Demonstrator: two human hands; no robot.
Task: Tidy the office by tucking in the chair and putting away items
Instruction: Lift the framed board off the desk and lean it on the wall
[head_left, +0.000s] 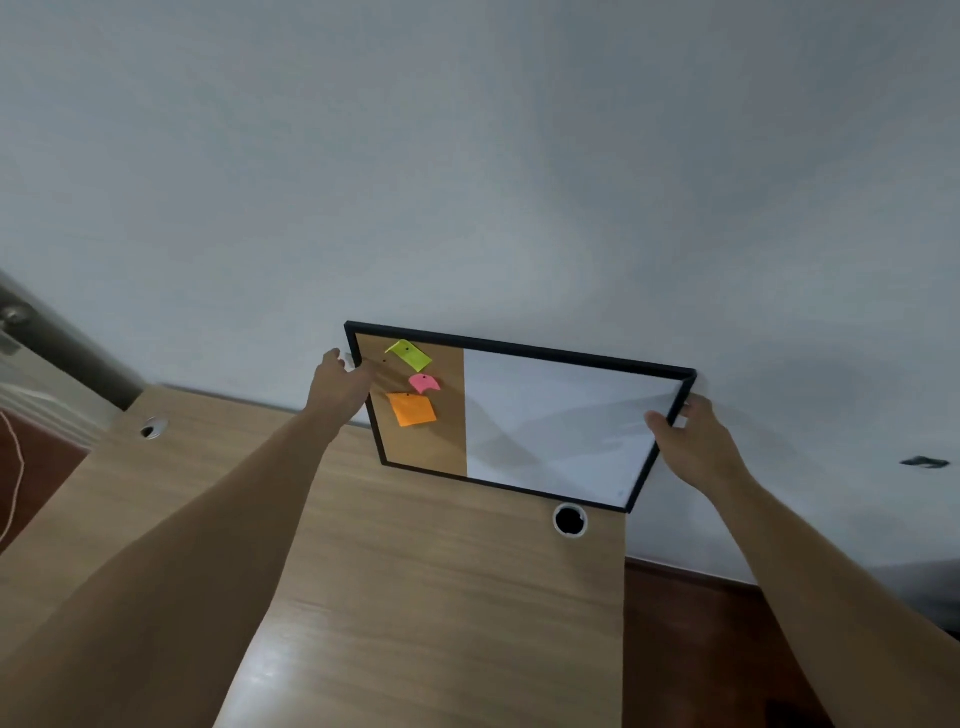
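Both hands held a black-framed board (561, 431) against the pale wall (467, 156) above the far edge of a wooden desk (415, 597). The left hand (337, 387) gripped the frame's left side near its upper corner, fingers curled around the edge. The right hand (691, 441) clasped the right side of the frame about halfway down, the thumb lying on the front and the fingers wrapped behind. The two hands were well apart, one at each end of the board.

The board sat tilted, its left end higher than its right. Its left part was cork and the larger right part was plain white. Three paper notes were pinned to the cork: a yellow-green note (409, 354) at the top, a pink note (425, 383) just below it, and an orange note (412, 409) lowest.

On the desk, a round cable hole (570, 519) lay just under the board's lower right corner, and a second hole (151, 428) lay near the far left corner. Dark wooden floor (691, 649) showed to the right of the desk.
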